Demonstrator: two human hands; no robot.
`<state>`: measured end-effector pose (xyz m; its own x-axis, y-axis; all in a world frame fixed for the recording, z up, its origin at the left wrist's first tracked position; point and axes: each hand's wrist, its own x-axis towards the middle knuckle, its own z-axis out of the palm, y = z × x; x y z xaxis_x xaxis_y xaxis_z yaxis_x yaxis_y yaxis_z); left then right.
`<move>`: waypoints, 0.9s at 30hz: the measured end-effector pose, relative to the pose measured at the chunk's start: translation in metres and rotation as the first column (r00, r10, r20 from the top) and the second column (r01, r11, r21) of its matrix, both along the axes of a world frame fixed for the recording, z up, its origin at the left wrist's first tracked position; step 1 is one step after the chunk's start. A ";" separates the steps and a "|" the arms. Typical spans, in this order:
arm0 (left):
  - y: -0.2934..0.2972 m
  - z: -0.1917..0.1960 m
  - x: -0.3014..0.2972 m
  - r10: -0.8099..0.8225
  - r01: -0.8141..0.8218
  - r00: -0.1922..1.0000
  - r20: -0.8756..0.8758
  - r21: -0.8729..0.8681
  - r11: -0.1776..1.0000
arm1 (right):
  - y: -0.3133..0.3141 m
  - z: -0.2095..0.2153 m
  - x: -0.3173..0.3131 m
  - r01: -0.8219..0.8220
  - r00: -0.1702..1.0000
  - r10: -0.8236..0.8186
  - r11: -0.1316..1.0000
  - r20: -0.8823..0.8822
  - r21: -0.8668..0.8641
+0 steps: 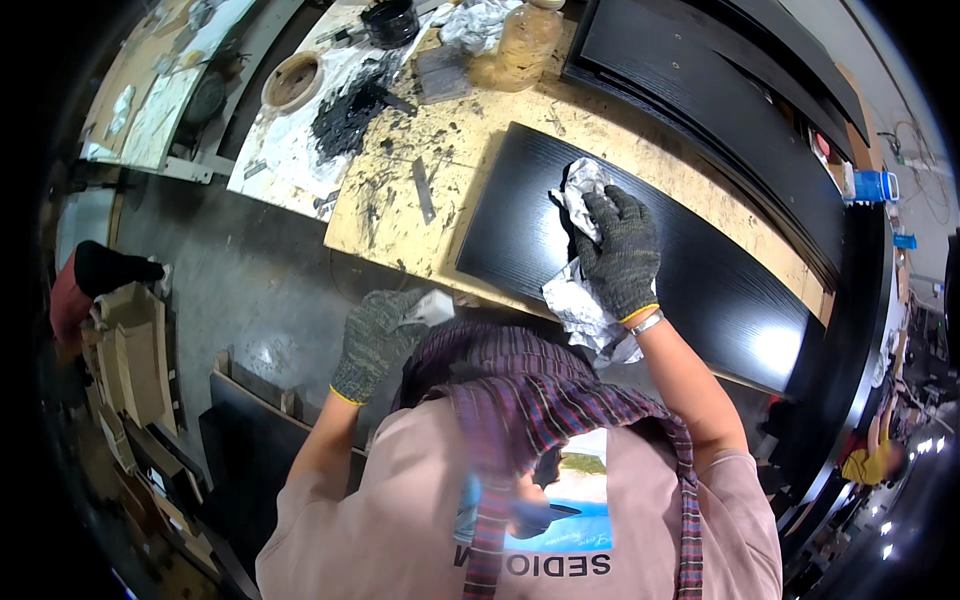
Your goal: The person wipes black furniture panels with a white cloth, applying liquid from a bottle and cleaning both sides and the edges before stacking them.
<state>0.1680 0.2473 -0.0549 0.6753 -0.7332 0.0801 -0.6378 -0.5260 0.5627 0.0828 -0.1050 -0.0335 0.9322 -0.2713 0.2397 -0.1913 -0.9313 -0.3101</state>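
A long black board [640,250] with a wood-grain face lies slantwise on the paint-spattered counter [400,200], and everything else is placed from it. The right hand [620,255], in a grey knitted glove, presses flat on the board near its middle, fingers spread and curled down over a crumpled white cloth [580,300]; the cloth shows above the fingertips and trails off below the wrist, past the board's near edge. The left hand [385,335], gloved the same way, sits just off the board's near left corner, its fingers bent around a small pale scrap [432,305] at the counter's edge; how firmly it grips I cannot tell. Beyond the board's far left end stand a tan jar [520,45], a black pot [390,22] and a patch of black smear [350,115] on white sheeting. A roll of tape [292,80] lies further left of these. More black panels [720,110] are stacked just past the board's far long edge. A plaid scarf [520,400] hangs over the person's chest, below the board's near edge.
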 end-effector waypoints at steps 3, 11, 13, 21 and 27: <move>-0.036 0.042 -0.008 0.161 -0.323 0.774 -0.612 -0.163 0.932 | 0.005 -0.004 0.007 -0.044 0.993 0.029 0.991 0.113 0.127; -0.138 0.036 -0.024 -0.193 -0.236 0.768 -0.611 -0.549 0.802 | 0.013 0.076 0.010 -0.118 0.946 0.311 0.071 0.090 0.991; -0.152 0.032 -0.025 -0.175 0.242 0.968 0.177 -0.492 0.836 | 0.002 0.071 -0.005 -0.101 0.951 0.296 0.039 0.085 0.994; -0.197 0.045 -0.041 -0.384 0.050 0.829 -0.407 -0.630 0.775 | -0.014 0.071 -0.044 -0.108 0.990 0.052 -0.351 0.134 0.930; -0.204 0.048 -0.024 -0.329 0.031 0.819 -0.470 -0.535 0.844 | -0.052 0.075 -0.059 -0.182 0.981 -0.026 0.196 0.191 0.964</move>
